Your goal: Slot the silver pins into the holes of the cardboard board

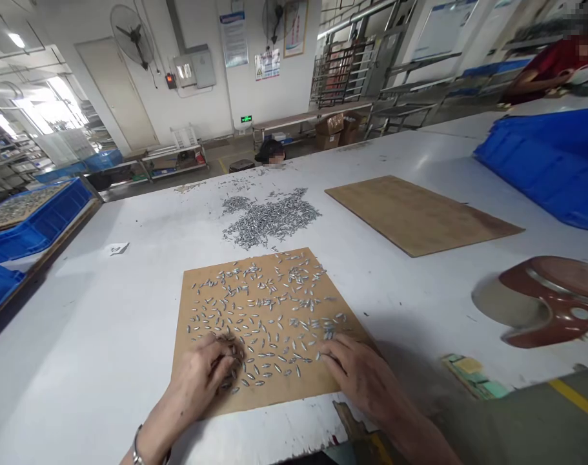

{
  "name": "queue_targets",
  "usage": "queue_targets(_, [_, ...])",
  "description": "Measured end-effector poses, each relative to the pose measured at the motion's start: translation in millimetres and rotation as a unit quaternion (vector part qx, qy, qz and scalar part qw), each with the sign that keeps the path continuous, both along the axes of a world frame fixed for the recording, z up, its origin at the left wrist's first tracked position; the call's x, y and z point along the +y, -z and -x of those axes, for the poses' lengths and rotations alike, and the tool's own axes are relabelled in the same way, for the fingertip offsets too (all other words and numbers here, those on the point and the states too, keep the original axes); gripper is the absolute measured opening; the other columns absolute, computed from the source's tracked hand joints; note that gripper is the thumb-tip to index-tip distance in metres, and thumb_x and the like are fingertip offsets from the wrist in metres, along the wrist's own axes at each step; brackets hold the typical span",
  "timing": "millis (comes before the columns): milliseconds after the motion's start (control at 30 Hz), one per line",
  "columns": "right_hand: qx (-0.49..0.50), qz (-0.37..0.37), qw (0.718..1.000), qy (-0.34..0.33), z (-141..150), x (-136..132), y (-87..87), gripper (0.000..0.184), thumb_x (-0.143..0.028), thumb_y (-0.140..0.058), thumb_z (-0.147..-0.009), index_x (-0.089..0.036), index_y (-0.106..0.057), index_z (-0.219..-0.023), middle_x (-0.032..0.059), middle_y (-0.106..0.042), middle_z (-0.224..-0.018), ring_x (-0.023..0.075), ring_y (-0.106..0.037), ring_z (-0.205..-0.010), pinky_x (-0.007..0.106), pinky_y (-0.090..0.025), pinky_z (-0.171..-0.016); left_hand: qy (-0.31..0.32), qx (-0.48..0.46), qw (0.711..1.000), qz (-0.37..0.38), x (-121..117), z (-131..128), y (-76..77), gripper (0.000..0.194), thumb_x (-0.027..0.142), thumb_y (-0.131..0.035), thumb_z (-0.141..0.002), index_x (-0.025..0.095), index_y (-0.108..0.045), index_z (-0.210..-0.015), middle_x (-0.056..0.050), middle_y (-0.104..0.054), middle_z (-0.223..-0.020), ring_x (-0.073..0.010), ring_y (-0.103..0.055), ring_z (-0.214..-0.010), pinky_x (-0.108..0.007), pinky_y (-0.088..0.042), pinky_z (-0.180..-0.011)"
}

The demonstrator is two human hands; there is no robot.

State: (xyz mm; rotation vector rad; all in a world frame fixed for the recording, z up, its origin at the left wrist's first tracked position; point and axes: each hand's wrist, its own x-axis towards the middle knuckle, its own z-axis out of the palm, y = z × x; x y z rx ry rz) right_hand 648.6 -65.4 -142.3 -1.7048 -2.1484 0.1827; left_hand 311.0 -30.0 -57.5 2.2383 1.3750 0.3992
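Note:
Many small, grey, spindle-shaped metal pieces (pixel 257 332) lie scattered over a brown board (pixel 294 386) on the white table, some singly and some in clusters. My left hand (pixel 201 368) rests at the board's near left, its fingers curled and closed together over several pieces, which they partly hide. At the near right side, my right hand (pixel 359 374) has its thumb and fingers drawn together, with a metal piece (pixel 318 356) at the fingertips. Beyond the board sits a loose heap of similar metal pieces (pixel 269 219).
A second brown board (pixel 419 216) lies to the right, near a large blue bin (pixel 548 161). A reddish-brown object with a curved cutout (pixel 555 297) stands at the right edge. Blue trays (pixel 37 223) line the left side. A person in red (pixel 545 68) is at the far right.

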Motion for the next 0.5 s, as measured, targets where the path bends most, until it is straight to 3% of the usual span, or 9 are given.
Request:
queue_targets(100, [-0.013, -0.010, 1.000, -0.021, 8.3, 1.2, 0.7, 0.024, -0.010, -0.049, -0.096, -0.025, -0.068, -0.090, 0.0020, -0.069, -0.089, 0.0192, -0.067, -0.082, 0.031, -0.045, -0.075, 0.044, 0.031, 0.998, -0.025, 13.2, -21.3, -17.4, 0.031, 0.026, -0.043, -0.107, 0.021, -0.070, -0.094, -0.005, -0.066, -0.094, -0.0183, -0.064, -0.084, -0.031, -0.053, -0.077])
queue_targets(200, [-0.023, -0.018, 0.999, -0.028, 11.6, 6.3, 3.1, 0.024, -0.010, -0.050, -0.096, -0.024, -0.063, -0.080, 0.0025, -0.066, -0.085, 0.0188, -0.064, -0.079, 0.031, -0.043, -0.072, 0.089, 0.064, 0.993, -0.038, 29.0, -47.3, -24.4, 0.025, 0.020, -0.048, -0.104, 0.019, -0.071, -0.093, -0.005, -0.066, -0.095, -0.0182, -0.064, -0.084, -0.031, -0.053, -0.078])
queue_targets(300, [-0.013, -0.030, 0.999, -0.013, 10.9, 12.8, 6.8, 0.027, -0.012, -0.047, -0.099, -0.023, -0.059, -0.077, 0.0035, -0.065, -0.082, 0.0187, -0.062, -0.077, 0.031, -0.041, -0.071, 0.126, 0.081, 0.988, -0.030, 43.7, -74.3, -19.8, 0.021, 0.015, -0.053, -0.100, 0.019, -0.072, -0.093, -0.005, -0.069, -0.098, -0.0185, -0.066, -0.088, -0.030, -0.054, -0.082])
queue_targets(500, [0.069, -0.028, 0.996, 0.039, 5.6, 9.4, 7.1, 0.021, -0.018, -0.046, -0.101, -0.025, -0.058, -0.085, 0.0038, -0.068, -0.089, 0.0198, -0.065, -0.084, 0.031, -0.045, -0.075, 0.184, 0.136, 0.973, -0.038, 58.7, -120.2, 3.5, 0.020, 0.016, -0.054, -0.100, 0.017, -0.072, -0.090, -0.007, -0.071, -0.097, -0.0202, -0.068, -0.092, -0.030, -0.055, -0.084])
